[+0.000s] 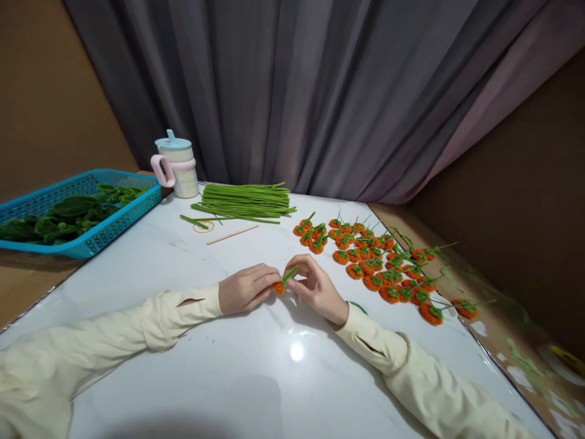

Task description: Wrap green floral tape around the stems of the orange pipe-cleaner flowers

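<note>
Near the middle of the table, my left hand [249, 288] is closed around a small orange pipe-cleaner fruit [278, 287], whose body is partly hidden by the fingers. A green pipe-cleaner stem [290, 274] sticks up from it, tilted to the right. My right hand [317, 289] has thumb and forefinger curled together at this stem, pinching it. To the right lie many finished-looking orange fruits [372, 282] with green tops and thin stems. Beyond my hands is a bundle of green pipe cleaners [244, 200].
A wooden stick [232, 235] and a thin ring [203, 227] lie before the bundle. A lidded cup [183, 177] stands behind, left of it. At far left is a blue basket [94, 244] with green leaves. A grey curtain [274, 91] hangs behind the white table [192, 390].
</note>
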Tool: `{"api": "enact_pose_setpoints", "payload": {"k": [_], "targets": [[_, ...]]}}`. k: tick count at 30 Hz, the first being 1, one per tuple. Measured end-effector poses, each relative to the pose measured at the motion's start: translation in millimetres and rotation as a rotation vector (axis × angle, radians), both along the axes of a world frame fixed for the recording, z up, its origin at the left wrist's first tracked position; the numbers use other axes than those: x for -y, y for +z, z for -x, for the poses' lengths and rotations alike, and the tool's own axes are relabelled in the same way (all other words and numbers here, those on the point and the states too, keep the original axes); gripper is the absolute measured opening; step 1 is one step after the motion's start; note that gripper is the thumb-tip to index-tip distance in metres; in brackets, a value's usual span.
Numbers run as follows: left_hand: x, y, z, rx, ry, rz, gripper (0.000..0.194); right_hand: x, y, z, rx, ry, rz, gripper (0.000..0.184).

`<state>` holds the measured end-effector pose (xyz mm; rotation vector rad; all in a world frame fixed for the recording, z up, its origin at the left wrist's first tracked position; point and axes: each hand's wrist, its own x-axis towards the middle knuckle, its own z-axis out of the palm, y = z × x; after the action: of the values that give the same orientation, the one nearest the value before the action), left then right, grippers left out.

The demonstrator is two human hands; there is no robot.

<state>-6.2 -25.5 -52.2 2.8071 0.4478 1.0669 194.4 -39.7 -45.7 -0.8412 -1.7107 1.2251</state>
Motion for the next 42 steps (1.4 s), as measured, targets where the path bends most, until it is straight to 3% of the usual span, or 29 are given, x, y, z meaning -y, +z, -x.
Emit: {"api": "enact_pose_setpoints", "payload": {"k": [4, 9, 16, 22, 32, 42], "targets": [[1.1, 1.3, -0.6, 0.038, 0.019, 0.077, 0.025, 1.7, -0.5, 0.6, -0.091, 0.041, 0.136, 0.032], [1.5, 2.1, -1.1, 0.05, 0.038, 0.099, 0.023, 2.4, 1.1, -0.7, -0.167, -0.007, 0.13, 0.036], [1.6, 2.9, -0.5, 0.032, 0.023, 0.034, 0.023, 1.5, -0.7, 1.4, -0.114, -0.006, 0.175, 0.04], [0.9, -0.7, 0.2, 0.007, 0.061, -0.048, 0.021, 1.3, -1.1, 0.9, -0.088, 0.042, 0.161, 0.034], [1.2, -2.7, -0.1, 0.018, 0.033, -0.107, 0.022, 1.4, -0.1, 1.2, 0.02, -0.002, 0.07, 0.023], [1.2, -1.7, -0.2, -0.026, 0.096, -0.173, 0.028, 4.1, 2.1, 1.9, 0.046, -0.037, 0.088, 0.026]]}}
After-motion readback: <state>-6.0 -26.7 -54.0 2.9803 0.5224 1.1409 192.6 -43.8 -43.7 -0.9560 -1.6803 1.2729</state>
